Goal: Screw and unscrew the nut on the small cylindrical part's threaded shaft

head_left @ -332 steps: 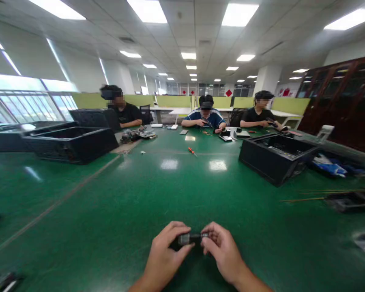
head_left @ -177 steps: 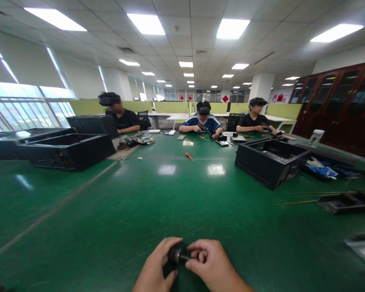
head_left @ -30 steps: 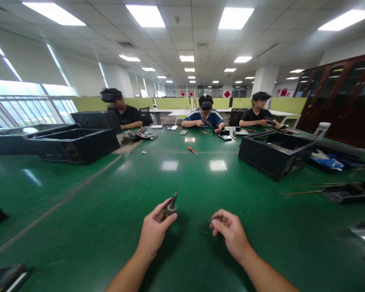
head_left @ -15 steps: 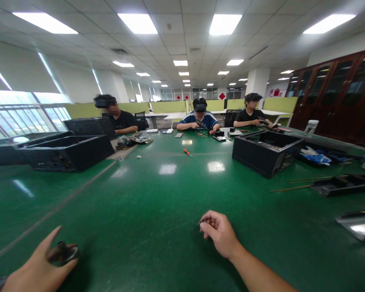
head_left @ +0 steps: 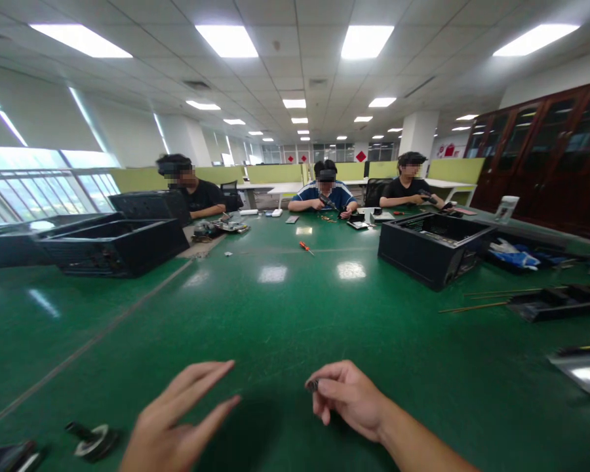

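Stemmed part: dark round stemmed part with a pale rim [head_left: 94, 444], apparently metal or hard plastic; rests on the smooth green tabletop [head_left: 285, 314], stem leaning up and to the left. Taken as landmark for all places below.
Left hand: left hand [head_left: 174, 419] stands just right of the stemmed part; thumb and fingers spread apart, nothing between them.
Right hand: right hand [head_left: 351, 396] is well to the right of the stemmed part, above the table; thumb and forefinger pinch an item, other fingers curled.
Pinched item: small dark metallic-looking piece [head_left: 313, 386], well right of the stemmed part; exact shape too small to tell.
Handling, stemmed part: judged stiff and compact, moderately heavy for its size; the rounded rim may slip or roll. Best hold judged to be thumb and fingers around the rim, or a pinch on the stem.
Handling, pinched item: judged light, rigid and easily dropped; a fingertip pinch on its sides suits it.
Flat item: black flat item with a light edge [head_left: 10, 457], partly out of frame, near the stemmed part on its left.
Screwdriver: orange-handled screwdriver with a thin metal shaft [head_left: 305, 248], far beyond the stemmed part and to its right.
Case: black box-shaped computer case [head_left: 413, 255], farther right still.
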Demonstrator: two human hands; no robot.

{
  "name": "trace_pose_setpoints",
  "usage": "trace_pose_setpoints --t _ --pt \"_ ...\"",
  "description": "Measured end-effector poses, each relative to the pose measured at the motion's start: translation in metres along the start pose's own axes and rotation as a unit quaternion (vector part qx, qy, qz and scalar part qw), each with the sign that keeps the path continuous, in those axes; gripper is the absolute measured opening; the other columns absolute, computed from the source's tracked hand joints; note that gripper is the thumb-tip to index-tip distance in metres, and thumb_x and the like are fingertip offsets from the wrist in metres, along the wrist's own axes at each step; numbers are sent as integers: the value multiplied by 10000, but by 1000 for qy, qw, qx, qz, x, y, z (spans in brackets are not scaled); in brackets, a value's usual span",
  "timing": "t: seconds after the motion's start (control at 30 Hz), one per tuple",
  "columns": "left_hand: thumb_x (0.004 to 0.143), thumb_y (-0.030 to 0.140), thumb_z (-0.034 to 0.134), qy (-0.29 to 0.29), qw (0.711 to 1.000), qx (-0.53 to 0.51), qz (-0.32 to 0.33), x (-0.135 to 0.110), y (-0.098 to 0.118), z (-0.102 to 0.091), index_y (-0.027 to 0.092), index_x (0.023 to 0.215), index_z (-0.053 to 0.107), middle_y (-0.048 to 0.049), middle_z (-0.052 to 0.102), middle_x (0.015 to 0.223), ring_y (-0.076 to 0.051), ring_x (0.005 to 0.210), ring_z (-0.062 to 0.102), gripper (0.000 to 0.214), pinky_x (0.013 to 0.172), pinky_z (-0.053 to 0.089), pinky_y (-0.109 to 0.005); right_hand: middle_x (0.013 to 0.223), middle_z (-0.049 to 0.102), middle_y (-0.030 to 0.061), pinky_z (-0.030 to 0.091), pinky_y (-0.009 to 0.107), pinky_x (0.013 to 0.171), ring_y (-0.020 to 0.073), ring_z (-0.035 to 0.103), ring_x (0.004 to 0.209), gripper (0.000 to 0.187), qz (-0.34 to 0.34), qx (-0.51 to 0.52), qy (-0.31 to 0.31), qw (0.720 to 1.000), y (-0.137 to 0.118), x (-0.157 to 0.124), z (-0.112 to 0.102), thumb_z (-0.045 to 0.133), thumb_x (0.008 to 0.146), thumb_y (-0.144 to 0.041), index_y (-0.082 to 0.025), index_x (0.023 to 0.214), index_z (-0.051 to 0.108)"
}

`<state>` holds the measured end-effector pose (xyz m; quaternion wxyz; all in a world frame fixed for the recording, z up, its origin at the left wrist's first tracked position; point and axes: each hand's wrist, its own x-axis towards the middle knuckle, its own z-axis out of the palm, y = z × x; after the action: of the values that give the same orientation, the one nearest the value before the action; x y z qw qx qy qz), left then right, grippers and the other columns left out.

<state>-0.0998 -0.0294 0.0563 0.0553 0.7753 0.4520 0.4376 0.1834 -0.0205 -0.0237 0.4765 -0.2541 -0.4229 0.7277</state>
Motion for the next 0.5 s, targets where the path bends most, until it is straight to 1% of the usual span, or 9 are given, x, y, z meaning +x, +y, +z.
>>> trace_pose_setpoints --t 0.07,0.1,0.13,0.2,0.27,0.33,0.37,0.43,0.5 --pt "739 306 803 -92 990 -52 98 7 25 38 366 1192 689 -31 759 1062 -218 948 722 471 828 595 -290 593 664 47 376 205 450 107 554 475 459 19 18 -22 999 2 -2 0 822 687 -513 -88 841 740" --pt "755 280 794 -117 980 -97 130 10 36 56 373 1209 676 -29 765 1044 -213 945 720 479 835 595 -299 585 657 43 373 202 446 105 551 474 459 18 23 -24 999 2 -2 0 827 682 -517 -87 818 738" --pt "783 244 768 -126 972 -139 143 12 45 71 376 1210 673 -26 770 1016 -199 919 722 456 818 596 -295 579 650 38 376 201 449 103 551 476 456 16 25 -24 999 2 -3 -1 833 677 -518 -87 789 734" --pt "822 195 720 -115 964 -205 127 14 58 95 364 1137 710 -13 775 926 -174 845 721 358 774 595 -279 568 636 29 390 206 463 101 549 479 446 13 25 -21 999 1 -3 -3 838 672 -518 -91 731 723" --pt "831 182 700 -96 965 -233 75 14 63 107 326 1013 749 -6 768 851 -163 793 717 238 740 591 -261 570 637 28 404 212 483 104 554 491 428 12 20 -14 1000 0 -3 -4 835 682 -508 -97 704 718" --pt "826 221 703 -89 969 -232 14 13 60 107 289 937 751 -10 765 850 -170 803 722 139 751 592 -256 592 656 37 410 216 495 109 562 501 418 14 13 -15 1000 -1 -1 -4 821 701 -502 -97 748 730" --pt "836 256 691 -89 970 -227 -16 13 55 102 277 942 743 -18 766 878 -179 827 727 119 764 596 -259 610 668 42 413 218 497 112 567 507 428 15 13 -19 1000 -1 0 -5 813 709 -507 -96 801 738" --pt "869 350 635 -74 973 -209 -72 15 41 81 270 1001 718 -29 765 937 -197 856 734 174 773 606 -276 643 687 52 415 220 497 117 577 513 478 17 19 -28 999 -1 1 -6 792 728 -520 -92 933 739" --pt "886 454 575 -25 980 -152 -124 19 19 49 283 1069 686 -21 764 958 -214 841 738 274 756 619 -307 650 692 54 413 220 488 118 581 501 516 21 29 -28 999 0 3 -7 780 739 -527 -88 1004 724"
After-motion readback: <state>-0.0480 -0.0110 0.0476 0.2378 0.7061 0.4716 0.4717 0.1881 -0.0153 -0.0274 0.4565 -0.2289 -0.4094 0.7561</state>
